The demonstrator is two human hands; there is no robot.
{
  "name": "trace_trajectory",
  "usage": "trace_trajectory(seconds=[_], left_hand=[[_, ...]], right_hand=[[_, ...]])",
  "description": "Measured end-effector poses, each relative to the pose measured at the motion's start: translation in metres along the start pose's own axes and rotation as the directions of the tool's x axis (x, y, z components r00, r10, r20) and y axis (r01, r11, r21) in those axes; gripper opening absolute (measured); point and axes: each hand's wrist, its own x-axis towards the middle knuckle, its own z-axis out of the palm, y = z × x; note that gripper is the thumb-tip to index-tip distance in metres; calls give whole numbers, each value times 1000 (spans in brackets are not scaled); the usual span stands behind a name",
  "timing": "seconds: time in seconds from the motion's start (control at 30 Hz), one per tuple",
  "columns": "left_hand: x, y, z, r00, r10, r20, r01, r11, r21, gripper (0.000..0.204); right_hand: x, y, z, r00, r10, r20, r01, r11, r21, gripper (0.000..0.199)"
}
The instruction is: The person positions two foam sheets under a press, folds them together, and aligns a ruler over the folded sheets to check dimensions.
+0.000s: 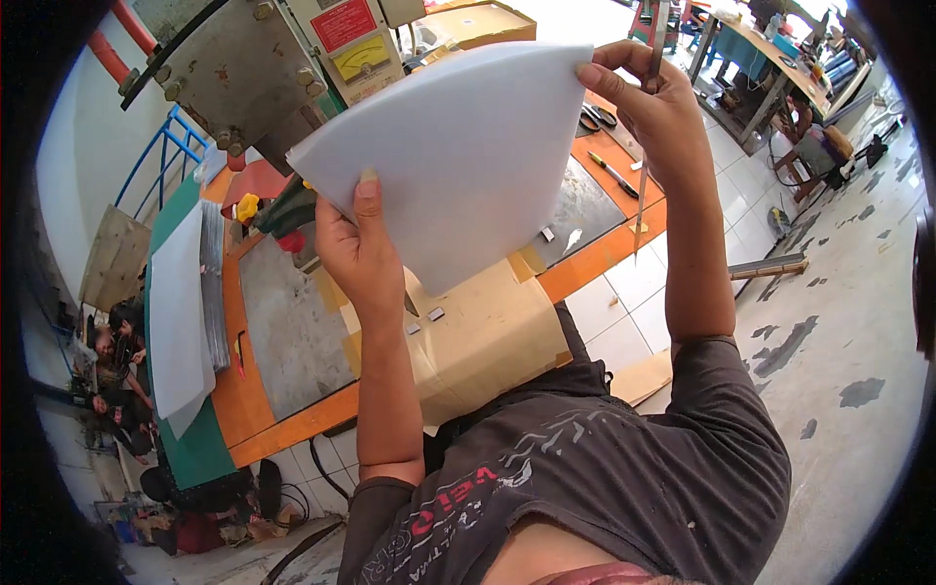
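Between my hands a large white sheet [468, 161] is raised and bowed, above the work table and in front of a machine [234, 73]. My left hand [359, 244] pinches its lower left edge, thumb on the near face. At the upper right corner, my right hand [648, 107] grips it between thumb and fingers. A long thin pointed metal tool [641, 210] runs past the right hand and seems tucked in its fingers; its exact kind is unclear. Below the sheet, tan paper [487, 341] taped to the table's near edge carries small dark-and-white pieces [436, 314].
On a green board [210, 453] at left stands a stack of sheets [180, 312]. Grey plates [292, 322] lie on the orange table [249, 395]. Scissors [602, 117] and a yellow-black pen [612, 174] lie at right. A cardboard box [483, 21] sits behind. People sit at far left.
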Motion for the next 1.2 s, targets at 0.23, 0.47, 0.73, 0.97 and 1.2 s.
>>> trace_trajectory(seconds=[0.23, 0.47, 0.73, 0.97, 1.2], left_hand=[[1, -3, -6, 999, -38, -9, 39, 999, 37, 36], [-1, 1, -6, 999, -26, 35, 29, 994, -101, 34], [3, -8, -13, 999, -4, 37, 10, 987, -163, 22], [2, -12, -13, 1000, -19, 14, 21, 982, -186, 17], [3, -10, -15, 999, -34, 39, 41, 984, -174, 16]], right_hand=[[1, -5, 0, 1000, -5, 2, 5, 999, 36, 28], [4, 0, 0, 1000, 18, -11, -16, 996, 88, 29], [2, -6, 0, 995, 99, 3, -99, 991, 90, 32], [2, -6, 3, 998, 67, -17, -66, 996, 60, 14], [3, -8, -9, 995, 103, -1, -103, 994, 46, 24]])
